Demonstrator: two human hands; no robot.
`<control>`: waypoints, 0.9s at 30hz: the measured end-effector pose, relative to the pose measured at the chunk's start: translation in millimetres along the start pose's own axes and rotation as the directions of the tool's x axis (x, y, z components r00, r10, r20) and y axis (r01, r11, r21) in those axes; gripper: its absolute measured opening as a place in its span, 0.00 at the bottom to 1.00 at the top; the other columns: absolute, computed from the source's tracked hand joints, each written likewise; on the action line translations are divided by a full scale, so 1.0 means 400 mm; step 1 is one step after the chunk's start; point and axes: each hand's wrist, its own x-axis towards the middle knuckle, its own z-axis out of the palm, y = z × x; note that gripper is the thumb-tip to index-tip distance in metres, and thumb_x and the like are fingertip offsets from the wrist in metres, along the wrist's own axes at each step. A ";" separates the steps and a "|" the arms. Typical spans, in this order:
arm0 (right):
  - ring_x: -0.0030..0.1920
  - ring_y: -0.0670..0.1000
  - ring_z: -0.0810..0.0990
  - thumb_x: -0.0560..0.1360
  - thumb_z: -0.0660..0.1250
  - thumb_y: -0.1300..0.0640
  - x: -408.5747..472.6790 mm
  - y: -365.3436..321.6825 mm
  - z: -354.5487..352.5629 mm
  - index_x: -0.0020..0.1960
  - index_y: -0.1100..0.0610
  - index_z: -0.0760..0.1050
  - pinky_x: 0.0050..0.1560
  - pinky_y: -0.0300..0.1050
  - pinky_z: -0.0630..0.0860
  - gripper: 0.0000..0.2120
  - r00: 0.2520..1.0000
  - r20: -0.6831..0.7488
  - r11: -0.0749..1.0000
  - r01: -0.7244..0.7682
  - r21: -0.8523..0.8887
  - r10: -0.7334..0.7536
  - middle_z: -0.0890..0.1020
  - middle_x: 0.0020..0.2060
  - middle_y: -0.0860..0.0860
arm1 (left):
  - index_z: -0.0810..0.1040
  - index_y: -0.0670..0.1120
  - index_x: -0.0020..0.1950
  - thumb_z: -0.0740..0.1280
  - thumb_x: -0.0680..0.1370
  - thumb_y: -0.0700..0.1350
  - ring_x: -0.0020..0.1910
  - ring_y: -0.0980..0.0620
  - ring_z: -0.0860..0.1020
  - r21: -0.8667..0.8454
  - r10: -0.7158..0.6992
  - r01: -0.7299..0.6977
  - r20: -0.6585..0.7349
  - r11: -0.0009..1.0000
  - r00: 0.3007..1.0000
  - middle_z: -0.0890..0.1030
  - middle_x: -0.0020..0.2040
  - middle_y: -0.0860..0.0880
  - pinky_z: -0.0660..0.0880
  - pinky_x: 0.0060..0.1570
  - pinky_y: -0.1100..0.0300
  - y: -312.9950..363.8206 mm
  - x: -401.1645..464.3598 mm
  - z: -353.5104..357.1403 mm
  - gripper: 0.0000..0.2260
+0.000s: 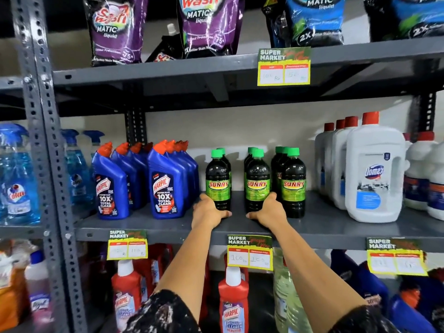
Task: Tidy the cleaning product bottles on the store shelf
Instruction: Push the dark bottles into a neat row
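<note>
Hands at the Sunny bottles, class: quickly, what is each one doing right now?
Left hand: closed around the base of the left front Sunny bottle.
Right hand: closed around the base of the middle front Sunny bottle.

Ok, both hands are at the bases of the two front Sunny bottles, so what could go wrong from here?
The left hand and right hand grip the left Sunny bottle and middle Sunny bottle low, so these tall bottles may tip. The right front Sunny bottle stands close and could get knocked. Both sit near the shelf edge.
</note>
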 end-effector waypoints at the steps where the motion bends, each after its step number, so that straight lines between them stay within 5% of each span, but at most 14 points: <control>1: 0.58 0.64 0.78 0.64 0.79 0.52 0.000 0.001 -0.001 0.64 0.64 0.60 0.56 0.55 0.77 0.39 1.000 0.000 1.000 -0.001 0.005 0.001 0.79 0.56 0.62 | 0.63 0.39 0.65 0.78 0.64 0.56 0.64 0.40 0.73 0.000 0.003 -0.003 0.004 1.000 1.000 0.76 0.63 0.38 0.74 0.61 0.47 0.000 0.001 0.001 0.39; 9: 0.58 0.62 0.79 0.64 0.79 0.52 -0.006 -0.004 -0.008 0.64 0.64 0.61 0.54 0.53 0.77 0.38 0.999 0.023 0.999 -0.023 0.024 0.023 0.79 0.56 0.61 | 0.61 0.40 0.67 0.78 0.63 0.57 0.66 0.40 0.70 0.015 0.012 -0.012 0.016 1.000 1.000 0.73 0.65 0.39 0.72 0.62 0.47 0.011 -0.007 0.003 0.42; 12: 0.58 0.61 0.79 0.65 0.79 0.53 -0.017 0.011 -0.022 0.62 0.64 0.63 0.51 0.49 0.74 0.35 0.999 0.041 1.000 -0.011 0.006 0.011 0.79 0.56 0.60 | 0.58 0.38 0.72 0.74 0.64 0.63 0.68 0.40 0.65 0.061 0.103 -0.094 -0.169 0.994 0.980 0.68 0.69 0.40 0.68 0.65 0.46 0.023 -0.043 -0.005 0.47; 14: 0.56 0.60 0.80 0.66 0.78 0.53 -0.023 0.042 -0.047 0.59 0.64 0.70 0.49 0.47 0.74 0.29 1.000 0.028 0.999 0.003 -0.042 -0.002 0.81 0.54 0.58 | 0.65 0.39 0.67 0.72 0.69 0.60 0.62 0.41 0.70 0.052 0.265 -0.269 -0.418 0.962 0.869 0.72 0.62 0.41 0.71 0.60 0.47 0.026 -0.072 -0.009 0.36; 16: 0.53 0.59 0.81 0.67 0.76 0.51 -0.016 0.083 -0.091 0.54 0.63 0.76 0.50 0.47 0.76 0.23 0.999 -0.020 0.994 -0.032 -0.105 0.030 0.83 0.52 0.59 | 0.71 0.43 0.52 0.70 0.74 0.52 0.47 0.47 0.74 0.042 0.447 -0.492 -0.493 0.869 0.747 0.74 0.48 0.46 0.73 0.46 0.53 0.042 -0.099 -0.011 0.16; 19: 0.59 0.61 0.79 0.65 0.78 0.48 0.008 0.129 -0.168 0.57 0.65 0.72 0.54 0.48 0.74 0.30 0.994 -0.037 0.991 -0.109 -0.081 0.106 0.80 0.58 0.62 | 0.69 0.45 0.44 0.69 0.75 0.49 0.37 0.52 0.72 -0.028 0.539 -0.562 -0.247 0.827 0.805 0.72 0.38 0.51 0.68 0.38 0.58 0.102 -0.119 0.018 0.11; 22: 0.67 0.62 0.71 0.59 0.81 0.48 0.032 0.146 -0.191 0.70 0.66 0.53 0.66 0.53 0.70 0.53 0.993 0.041 0.991 -0.112 0.079 0.109 0.72 0.66 0.64 | 0.66 0.40 0.65 0.76 0.69 0.51 0.58 0.44 0.75 -0.234 0.287 -0.284 -0.024 0.930 0.958 0.74 0.60 0.44 0.73 0.55 0.52 0.173 -0.116 0.064 0.32; 24: 0.67 0.61 0.72 0.57 0.82 0.49 0.045 0.156 -0.185 0.69 0.63 0.53 0.65 0.53 0.71 0.53 0.998 0.032 0.987 -0.053 0.151 0.049 0.73 0.65 0.62 | 0.55 0.37 0.74 0.78 0.67 0.51 0.70 0.42 0.69 -0.311 0.127 -0.070 0.166 0.948 0.978 0.68 0.71 0.40 0.68 0.66 0.51 0.200 -0.106 0.091 0.46; 27: 0.64 0.60 0.75 0.59 0.82 0.51 0.048 0.165 -0.186 0.65 0.61 0.61 0.61 0.50 0.73 0.44 1.000 -0.010 0.989 -0.003 0.147 0.005 0.77 0.61 0.59 | 0.60 0.37 0.72 0.77 0.68 0.48 0.69 0.42 0.71 -0.243 0.069 -0.016 0.214 0.970 0.974 0.71 0.70 0.40 0.69 0.65 0.53 0.205 -0.091 0.107 0.40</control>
